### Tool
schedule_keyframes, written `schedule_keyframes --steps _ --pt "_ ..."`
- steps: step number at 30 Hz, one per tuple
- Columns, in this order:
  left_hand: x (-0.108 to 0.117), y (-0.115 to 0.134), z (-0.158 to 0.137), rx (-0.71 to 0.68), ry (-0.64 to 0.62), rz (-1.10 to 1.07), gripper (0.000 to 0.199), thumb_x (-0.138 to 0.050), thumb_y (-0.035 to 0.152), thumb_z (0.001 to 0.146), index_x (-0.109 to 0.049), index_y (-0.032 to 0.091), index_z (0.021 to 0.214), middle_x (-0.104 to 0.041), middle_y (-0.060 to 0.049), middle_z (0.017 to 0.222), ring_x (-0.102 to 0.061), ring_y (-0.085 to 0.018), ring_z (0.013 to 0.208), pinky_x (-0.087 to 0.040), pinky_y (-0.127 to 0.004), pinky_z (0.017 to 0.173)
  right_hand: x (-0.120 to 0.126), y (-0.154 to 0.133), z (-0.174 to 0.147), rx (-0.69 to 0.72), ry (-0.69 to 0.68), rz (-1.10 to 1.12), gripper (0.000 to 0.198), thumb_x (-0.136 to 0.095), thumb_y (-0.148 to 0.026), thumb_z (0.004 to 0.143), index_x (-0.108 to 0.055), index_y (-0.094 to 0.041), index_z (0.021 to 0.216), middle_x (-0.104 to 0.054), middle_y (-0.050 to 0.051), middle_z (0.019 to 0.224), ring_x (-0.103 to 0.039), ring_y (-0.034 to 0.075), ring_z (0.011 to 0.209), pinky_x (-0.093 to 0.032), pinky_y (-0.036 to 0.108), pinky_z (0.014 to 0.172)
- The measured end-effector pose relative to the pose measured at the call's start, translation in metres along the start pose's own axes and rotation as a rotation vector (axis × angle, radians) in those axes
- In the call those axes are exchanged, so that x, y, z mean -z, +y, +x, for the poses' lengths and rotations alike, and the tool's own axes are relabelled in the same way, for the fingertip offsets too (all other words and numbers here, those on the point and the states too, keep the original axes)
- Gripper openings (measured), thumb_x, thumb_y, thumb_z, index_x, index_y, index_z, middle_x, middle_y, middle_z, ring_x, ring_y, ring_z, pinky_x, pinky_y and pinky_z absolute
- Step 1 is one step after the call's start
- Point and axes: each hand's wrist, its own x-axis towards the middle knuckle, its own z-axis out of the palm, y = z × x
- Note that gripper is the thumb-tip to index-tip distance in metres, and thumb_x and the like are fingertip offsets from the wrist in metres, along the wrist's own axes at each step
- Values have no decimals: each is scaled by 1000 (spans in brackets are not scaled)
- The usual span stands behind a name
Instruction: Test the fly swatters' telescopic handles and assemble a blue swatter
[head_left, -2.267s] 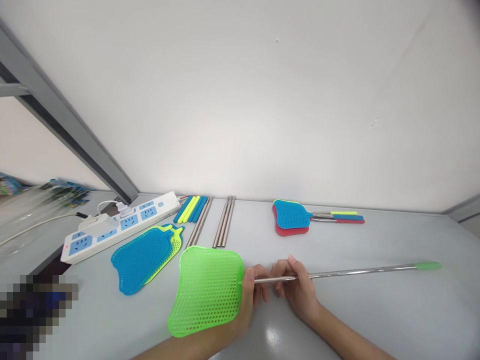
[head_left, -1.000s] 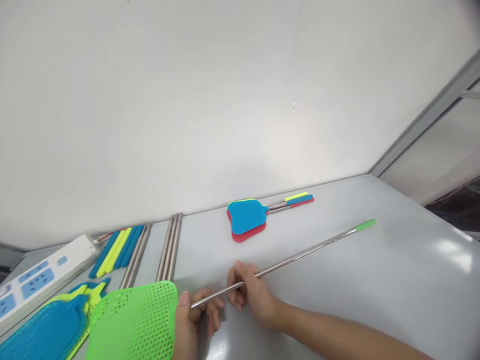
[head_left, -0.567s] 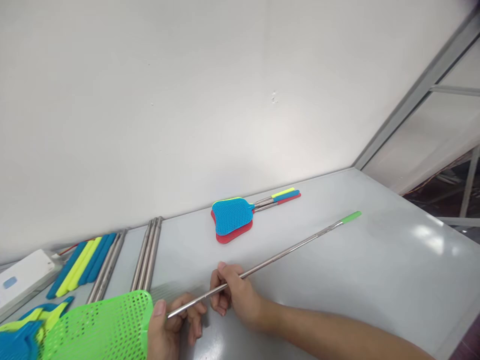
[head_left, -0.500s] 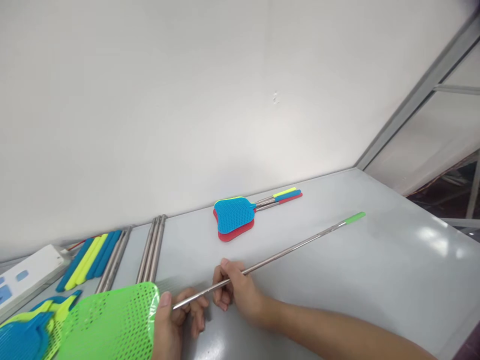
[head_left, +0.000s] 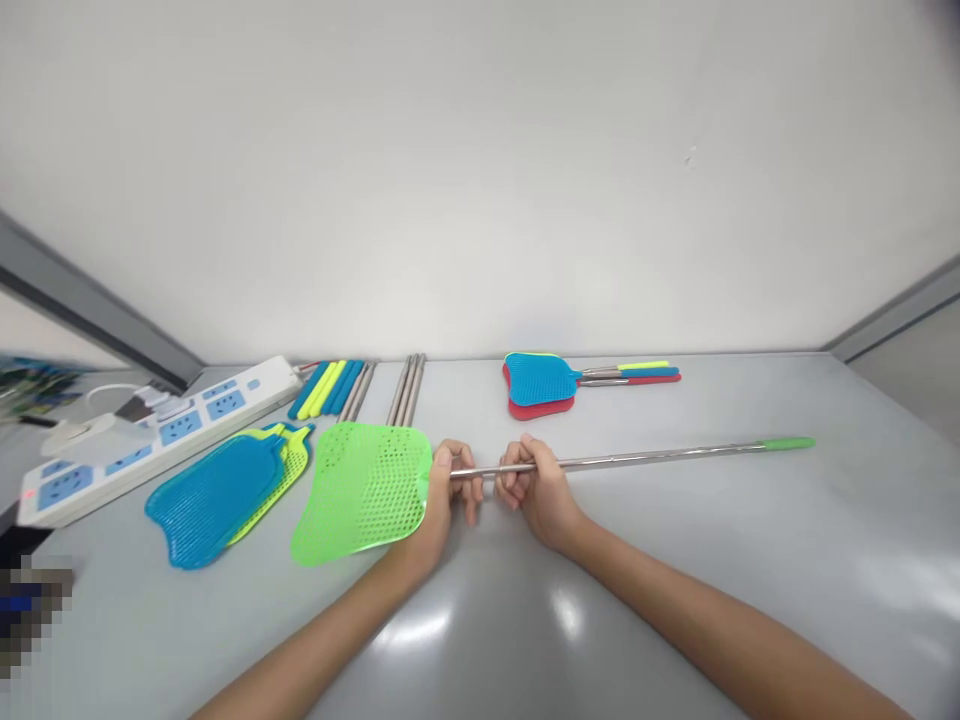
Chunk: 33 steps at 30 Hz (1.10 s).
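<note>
A green fly swatter [head_left: 367,495] with a long extended metal rod and a green grip lies crosswise between my hands, above the table. My left hand [head_left: 448,485] closes on it where the perforated head meets the rod. Just to the right, my right hand [head_left: 536,485] pinches the metal rod. Beyond the hands, a small stack of fly swatters [head_left: 541,380] in blue, red and yellow rests with shortened rods. Left of the green head lie loose blue and yellow swatter heads [head_left: 217,495], overlapping.
A white power strip [head_left: 180,425] with a plugged-in adapter runs along the left. Near the wall lie several blue and yellow grips [head_left: 328,388] and metal rods [head_left: 406,390]. The grey table [head_left: 675,560] meets a white wall at the back.
The view has swung left, bringing the power strip and loose heads further in. Both hands still hold the green swatter, which now lies more level across the view.
</note>
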Motion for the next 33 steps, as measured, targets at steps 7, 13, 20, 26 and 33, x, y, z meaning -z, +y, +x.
schedule_keyframes --steps 7,13,20,26,33 --pt "0 0 -4 -38 6 44 38 -19 47 83 -43 18 80 -47 6 47 -41 -7 33 -33 -19 39 -2 0 -2 18 -11 -32 43 -33 -34 78 -45 -15 41 -32 -4 33 -34 8 30 -23 23 39" --pt "-1 0 -5 -59 -21 47 43 -18 49 82 -45 16 74 -46 4 45 -40 -7 32 -31 -19 37 -1 2 -3 58 -24 -34 43 -32 -34 79 -45 -16 43 -33 -4 34 -36 9 32 -23 24 41" --pt "-3 1 -5 -33 -3 45 47 -17 52 80 -44 15 73 -46 4 43 -39 -7 31 -31 -20 36 0 1 -4 40 -45 -27 43 -29 -33 81 -45 -16 45 -34 -4 35 -38 10 34 -25 24 43" --pt "-1 -3 -5 -52 -17 68 49 -18 52 80 -47 14 69 -46 3 45 -41 -7 33 -32 -20 37 2 -1 -4 19 -60 -26 41 -31 -34 80 -44 -17 45 -36 -3 36 -39 10 35 -25 25 44" --pt "-1 -3 -5 -58 -28 61 49 -17 52 81 -46 14 70 -46 3 45 -41 -7 34 -31 -20 37 2 -1 -4 9 -68 -27 40 -32 -34 79 -45 -17 45 -36 -3 36 -40 11 36 -26 25 45"
